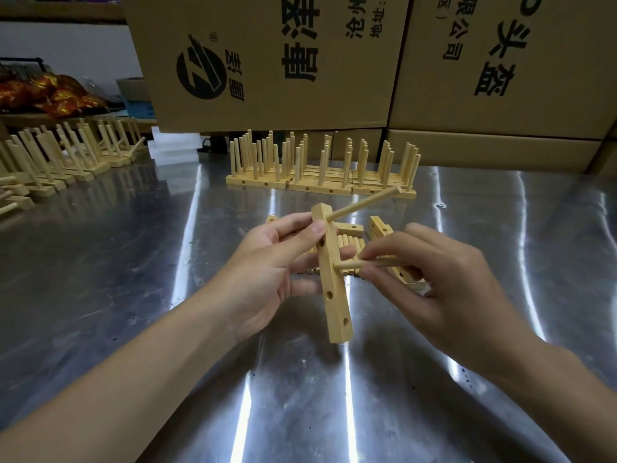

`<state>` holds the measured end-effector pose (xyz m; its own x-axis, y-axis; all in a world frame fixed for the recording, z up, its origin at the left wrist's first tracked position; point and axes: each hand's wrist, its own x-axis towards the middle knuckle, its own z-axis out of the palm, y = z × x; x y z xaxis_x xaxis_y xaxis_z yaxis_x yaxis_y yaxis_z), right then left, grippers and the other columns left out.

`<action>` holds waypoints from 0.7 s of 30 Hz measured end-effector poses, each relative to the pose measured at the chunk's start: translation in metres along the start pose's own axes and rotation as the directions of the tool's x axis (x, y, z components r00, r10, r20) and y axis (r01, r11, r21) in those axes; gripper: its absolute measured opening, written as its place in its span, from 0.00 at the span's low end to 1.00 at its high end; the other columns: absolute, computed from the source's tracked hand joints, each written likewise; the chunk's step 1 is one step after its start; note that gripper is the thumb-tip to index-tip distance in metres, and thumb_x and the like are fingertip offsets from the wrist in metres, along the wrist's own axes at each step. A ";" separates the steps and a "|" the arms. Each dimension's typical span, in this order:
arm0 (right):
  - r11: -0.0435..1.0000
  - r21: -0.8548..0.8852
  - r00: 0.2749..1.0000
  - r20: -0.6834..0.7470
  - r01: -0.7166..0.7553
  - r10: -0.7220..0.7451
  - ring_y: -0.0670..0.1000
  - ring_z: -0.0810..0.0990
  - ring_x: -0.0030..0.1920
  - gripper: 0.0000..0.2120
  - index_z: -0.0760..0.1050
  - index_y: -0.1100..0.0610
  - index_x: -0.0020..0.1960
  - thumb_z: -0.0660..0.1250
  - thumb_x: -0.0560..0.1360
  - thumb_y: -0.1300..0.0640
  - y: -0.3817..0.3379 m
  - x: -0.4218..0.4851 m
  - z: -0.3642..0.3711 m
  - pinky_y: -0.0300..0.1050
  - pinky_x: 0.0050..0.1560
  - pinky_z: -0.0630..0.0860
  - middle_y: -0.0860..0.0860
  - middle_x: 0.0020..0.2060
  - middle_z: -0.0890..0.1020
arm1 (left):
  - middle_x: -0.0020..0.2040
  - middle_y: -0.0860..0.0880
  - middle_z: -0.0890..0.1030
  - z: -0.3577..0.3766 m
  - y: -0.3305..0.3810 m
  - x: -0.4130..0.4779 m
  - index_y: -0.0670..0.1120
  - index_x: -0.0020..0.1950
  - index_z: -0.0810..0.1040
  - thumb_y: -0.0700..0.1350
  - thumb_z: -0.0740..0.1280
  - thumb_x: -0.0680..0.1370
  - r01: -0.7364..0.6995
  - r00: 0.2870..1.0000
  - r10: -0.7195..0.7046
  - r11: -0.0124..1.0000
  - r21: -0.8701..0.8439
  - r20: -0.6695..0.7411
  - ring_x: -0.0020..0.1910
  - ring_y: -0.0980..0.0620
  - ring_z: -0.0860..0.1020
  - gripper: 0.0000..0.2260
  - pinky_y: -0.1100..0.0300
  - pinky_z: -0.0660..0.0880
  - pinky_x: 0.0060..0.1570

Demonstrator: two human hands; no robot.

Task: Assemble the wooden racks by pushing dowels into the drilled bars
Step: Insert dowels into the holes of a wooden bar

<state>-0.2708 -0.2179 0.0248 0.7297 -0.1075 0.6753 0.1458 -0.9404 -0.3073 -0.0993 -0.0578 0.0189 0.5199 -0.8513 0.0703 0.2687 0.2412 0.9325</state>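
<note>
Left hand (267, 272) grips the drilled bar (334, 295), held upright above the steel table (100, 295); we see one dowel (364, 203) seated near the bar's top, other holes empty. Right hand (444, 272) pinches a second dowel (349, 264), its tip in a middle hole; loose dowels (350, 243) lie behind, finished racks (320, 168) further back near cardboard boxes (267, 61).
</note>
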 end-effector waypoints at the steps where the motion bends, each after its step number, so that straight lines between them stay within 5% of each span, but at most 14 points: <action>1: 1.000 -0.016 1.000 -0.002 0.015 -0.015 0.44 0.75 0.41 0.06 0.82 0.44 0.57 0.71 0.81 0.48 0.000 0.000 -0.001 0.48 0.35 0.74 0.40 0.42 0.74 | 0.59 0.35 0.86 0.000 0.000 0.000 0.40 0.70 0.77 0.43 0.69 0.83 -0.006 1.000 0.006 1.000 -0.003 -0.010 0.58 0.40 0.87 0.17 0.49 0.85 0.42; 15: 0.997 -0.074 1.000 -0.009 0.012 -0.013 0.47 0.73 0.37 0.10 0.85 0.51 0.53 0.70 0.82 0.45 0.002 0.002 -0.004 0.48 0.34 0.73 0.44 0.39 0.73 | 0.61 0.38 0.86 0.004 0.001 -0.004 0.40 0.70 0.77 0.41 0.71 0.82 -0.079 0.997 0.079 0.997 0.006 -0.021 0.58 0.38 0.87 0.17 0.47 0.86 0.42; 21: 0.979 0.081 0.983 0.028 -0.186 0.184 0.46 0.76 0.32 0.19 0.82 0.48 0.36 0.67 0.80 0.40 0.005 -0.003 0.004 0.33 0.33 0.64 0.41 0.30 0.76 | 0.61 0.39 0.85 0.005 0.001 -0.005 0.41 0.68 0.80 0.41 0.72 0.80 -0.158 0.987 0.159 0.983 0.090 -0.010 0.57 0.39 0.87 0.16 0.48 0.86 0.43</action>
<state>-0.2695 -0.2208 0.0189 0.7625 -0.2697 0.5881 0.0614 -0.8747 -0.4808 -0.1054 -0.0551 0.0215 0.5639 -0.7975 0.2145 0.1091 0.3294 0.9378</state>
